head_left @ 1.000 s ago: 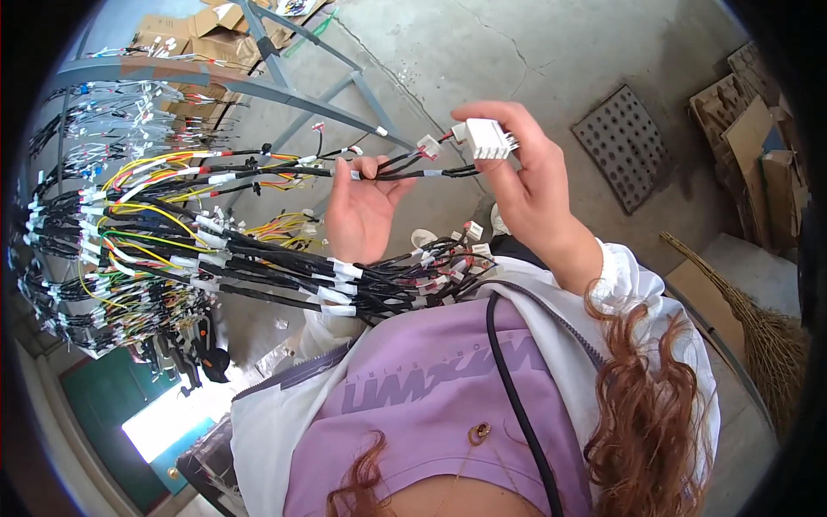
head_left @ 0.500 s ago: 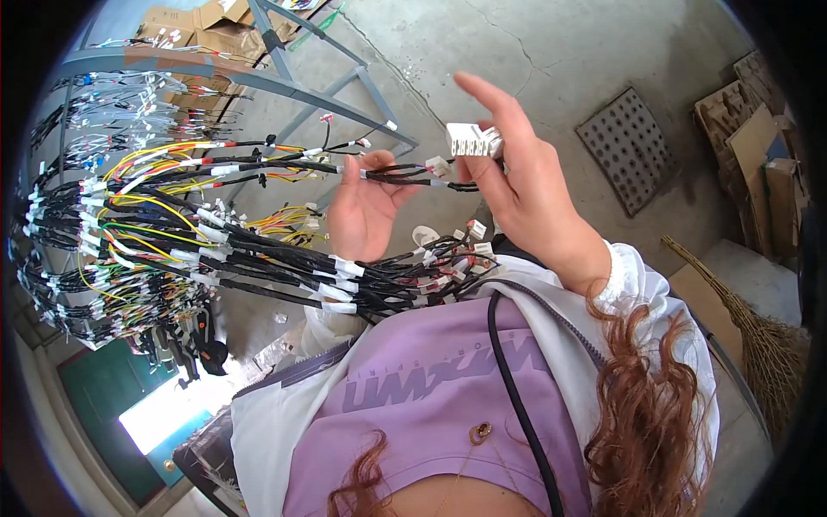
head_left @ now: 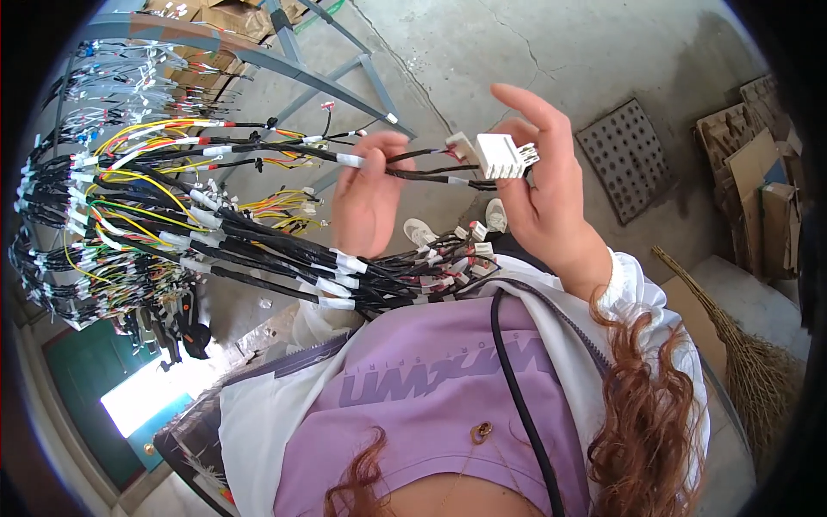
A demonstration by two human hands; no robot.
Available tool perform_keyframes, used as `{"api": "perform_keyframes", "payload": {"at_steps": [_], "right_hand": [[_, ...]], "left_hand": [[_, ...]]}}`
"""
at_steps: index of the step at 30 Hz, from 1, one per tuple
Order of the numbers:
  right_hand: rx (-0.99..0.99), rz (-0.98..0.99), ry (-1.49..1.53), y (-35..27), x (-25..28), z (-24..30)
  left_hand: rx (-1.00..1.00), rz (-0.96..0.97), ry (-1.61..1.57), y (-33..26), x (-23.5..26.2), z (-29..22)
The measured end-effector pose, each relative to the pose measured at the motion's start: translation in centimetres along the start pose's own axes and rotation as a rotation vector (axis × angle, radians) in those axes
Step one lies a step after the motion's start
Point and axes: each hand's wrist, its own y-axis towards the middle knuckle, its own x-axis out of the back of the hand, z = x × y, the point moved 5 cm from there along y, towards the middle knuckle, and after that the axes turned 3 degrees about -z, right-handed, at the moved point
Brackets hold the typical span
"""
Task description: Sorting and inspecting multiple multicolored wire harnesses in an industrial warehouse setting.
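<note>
My left hand (head_left: 363,207) has its fingers bent round a black-sleeved wire harness (head_left: 293,150), the thumb pressed on it beside a white tape band. Past that hand the harness splits into thinner black branches. At the end of one, my right hand (head_left: 551,185) grips a white multi-pin plug connector (head_left: 500,157) between thumb and fingers, with the index finger raised. A smaller white connector (head_left: 461,148) hangs just left of it. Below my hands lies a thick bundle of similar black harnesses (head_left: 284,258), ending in several white connectors (head_left: 482,252) close to my body.
A grey metal rack (head_left: 258,57) carries many hanging wires at the left. Cardboard boxes (head_left: 215,17) stand behind it. To the right are a perforated mat (head_left: 627,159) on the concrete floor, stacked cardboard (head_left: 762,177) and a straw broom (head_left: 745,349).
The white plug connector has shifted right and turned, showing a broader side face. My left thumb has come down onto the harness, which my fingers now wrap.
</note>
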Motion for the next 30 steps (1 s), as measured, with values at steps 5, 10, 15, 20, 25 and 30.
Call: {"api": "perform_keyframes", "payload": {"at_steps": [5,10,15,20,25,30], "right_hand": [[-0.05,0.153,0.024,-0.9,-0.9,-1.5],[-0.066,0.238,0.03,-1.3,-2.0,-1.4],[-0.282,0.336,0.233,-1.6,-2.1,-1.3],[-0.361,0.333,0.413,-1.9,-2.3,-0.7],[-0.3,0.286,0.388,-2.6,-2.1,-0.3],[-0.104,0.244,0.253,-2.6,-2.3,0.0]], "left_hand": [[-0.342,0.274,0.455,0.1,-4.4,-2.8],[-0.536,0.383,0.69,0.1,-6.7,-4.0],[-0.618,0.378,0.748,0.0,-7.2,-4.4],[-0.605,0.329,0.693,-0.1,-6.5,-4.2],[-0.654,0.358,0.697,-0.3,-6.8,-4.4],[-0.66,0.362,0.727,-0.2,-6.8,-4.2]]}}
